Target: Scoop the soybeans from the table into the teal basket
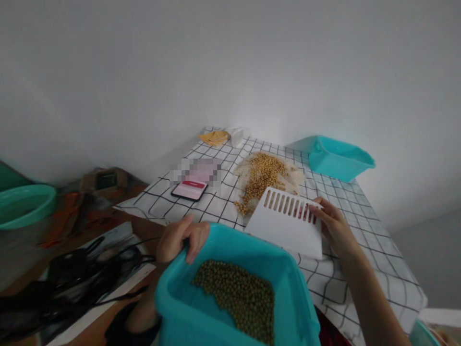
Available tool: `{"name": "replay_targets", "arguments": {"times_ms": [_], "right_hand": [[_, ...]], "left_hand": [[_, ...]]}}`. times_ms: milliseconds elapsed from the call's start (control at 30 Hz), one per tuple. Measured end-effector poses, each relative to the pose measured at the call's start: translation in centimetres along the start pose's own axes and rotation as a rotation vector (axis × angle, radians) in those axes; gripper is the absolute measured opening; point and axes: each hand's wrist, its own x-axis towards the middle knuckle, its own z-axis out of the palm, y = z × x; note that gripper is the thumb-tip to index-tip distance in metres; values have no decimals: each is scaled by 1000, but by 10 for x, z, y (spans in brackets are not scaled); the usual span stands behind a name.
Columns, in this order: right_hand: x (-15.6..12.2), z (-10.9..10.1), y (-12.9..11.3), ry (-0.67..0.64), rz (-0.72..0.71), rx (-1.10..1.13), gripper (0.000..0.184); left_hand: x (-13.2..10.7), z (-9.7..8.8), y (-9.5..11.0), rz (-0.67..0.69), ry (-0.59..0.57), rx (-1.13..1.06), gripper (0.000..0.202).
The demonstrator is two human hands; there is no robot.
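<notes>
My left hand [184,239] is closed over the left rim of a turquoise plastic bin [252,242] close to me. Small round greenish beans [241,295] lie across its bottom. In my right hand [334,223] is a white slotted plate [284,233], pinched at its right edge, with a row of slots along its far side. It is held over the table, beyond the bin. Just past it, a spread of yellow soybeans [264,173] rests on a pale, thin sheet, partly hidden by the plate.
On the checked tablecloth [342,204] are a phone [189,190], a yellow cloth-like item [215,138] and a second turquoise bin [334,161]. Dark straps and cables [90,274] lie at left, near a green basin [27,206]. Another container [437,327] stands lower right.
</notes>
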Motion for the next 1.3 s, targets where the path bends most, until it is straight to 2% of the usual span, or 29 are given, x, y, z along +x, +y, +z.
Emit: {"name": "replay_targets", "arguments": {"times_ms": [133,300,533,800,967,1300], "right_hand": [[1,1,1,-27,53,49,25],[1,-1,4,13,118,113,24],[3,-1,2,65,26,62,27],[2,4,3,-65,62,19,27],[-1,4,1,-90,40,79,25],[3,0,0,51,13,87,26]], "left_hand": [[0,2,-1,-18,44,-19,73],[-3,6,1,3,66,2,72],[-1,6,-1,38,39,0,73],[-2,3,-1,56,11,7,72],[1,1,-4,83,-38,-8,72],[-5,-4,-2,6,-38,-3,72]]}}
